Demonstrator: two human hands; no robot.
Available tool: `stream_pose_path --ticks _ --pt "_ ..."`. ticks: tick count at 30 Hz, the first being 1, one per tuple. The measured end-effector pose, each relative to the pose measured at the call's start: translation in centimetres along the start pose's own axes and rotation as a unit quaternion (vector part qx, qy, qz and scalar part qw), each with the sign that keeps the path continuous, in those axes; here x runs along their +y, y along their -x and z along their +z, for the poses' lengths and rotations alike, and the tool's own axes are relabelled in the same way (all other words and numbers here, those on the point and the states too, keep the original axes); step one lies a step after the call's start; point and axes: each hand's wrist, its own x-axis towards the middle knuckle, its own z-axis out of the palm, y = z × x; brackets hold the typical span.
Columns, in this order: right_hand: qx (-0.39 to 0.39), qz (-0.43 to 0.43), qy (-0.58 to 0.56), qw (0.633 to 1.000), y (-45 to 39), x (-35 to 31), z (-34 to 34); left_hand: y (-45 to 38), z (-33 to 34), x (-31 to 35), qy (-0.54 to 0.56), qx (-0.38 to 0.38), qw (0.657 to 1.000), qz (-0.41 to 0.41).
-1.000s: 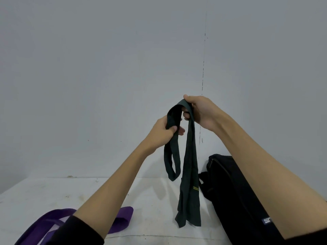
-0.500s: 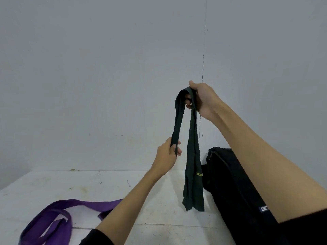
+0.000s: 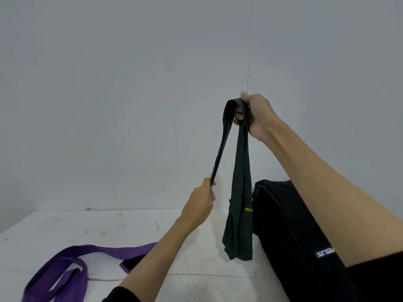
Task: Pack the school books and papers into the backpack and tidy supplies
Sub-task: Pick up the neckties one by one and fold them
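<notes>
Gripping dark green tie [image 3: 241,182]: right hand [image 3: 256,115] at fold, left hand [image 3: 201,202] pinching narrow end.

The left hand [image 3: 201,201] slides further down the dark tie [image 3: 241,192], now well below the right hand [image 3: 257,115].

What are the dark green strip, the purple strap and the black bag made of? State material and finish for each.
Dark green strip: soft matte woven cloth, likely a tie; it drapes limply and carries two yellow stripes.
Purple strap: flat webbing or cloth with a slight sheen, lying in loose loops.
Black bag: matte synthetic fabric, probably nylon or polyester, with seams and a sewn label.
</notes>
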Motion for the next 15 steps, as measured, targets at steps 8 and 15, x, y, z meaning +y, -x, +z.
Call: stream_pose_path --ticks 8,15 --pt "0.020 0.005 -0.010 1.000 -0.2 0.6 -0.4 -0.6 -0.4 0.8 0.096 0.044 0.992 -0.073" --pt "0.031 -0.020 0.058 0.998 -0.4 1.3 0.8 0.2 -1.6 7.6 0.117 0.291 0.933 0.175"
